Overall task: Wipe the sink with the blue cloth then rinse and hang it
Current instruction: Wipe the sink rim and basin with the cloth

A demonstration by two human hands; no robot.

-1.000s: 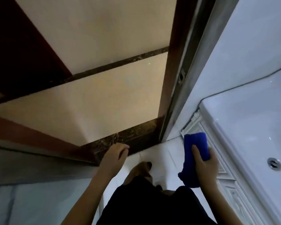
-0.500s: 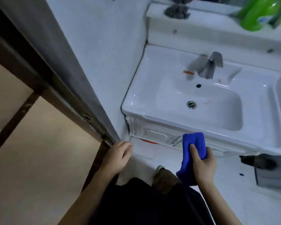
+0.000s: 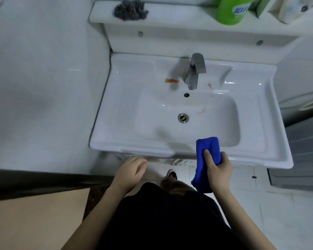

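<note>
Currently, step: first wipe, not yet begun.
Right hand [image 3: 218, 170]: thumb and fingers curled round the folded cloth [image 3: 208, 148], held over the sink [image 3: 116, 147] front rim, at 5 o'clock from the drain [image 3: 183, 117].
Left hand [image 3: 132, 172]: loosely curled, holding nothing, just below the rim at 7 o'clock.
Marks I note: orange smear [image 3: 171, 80] at 11 o'clock, fainter ones at 1 and 2.
I judge: flatten the cloth, start at the smear beside the tap [image 3: 195, 69], sweep toward the drain.

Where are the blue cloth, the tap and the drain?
blue cloth [image 3: 207, 145], head view, upper folded end.
tap [image 3: 197, 67], head view, spout top.
drain [image 3: 183, 117], head view, metal centre.
</note>
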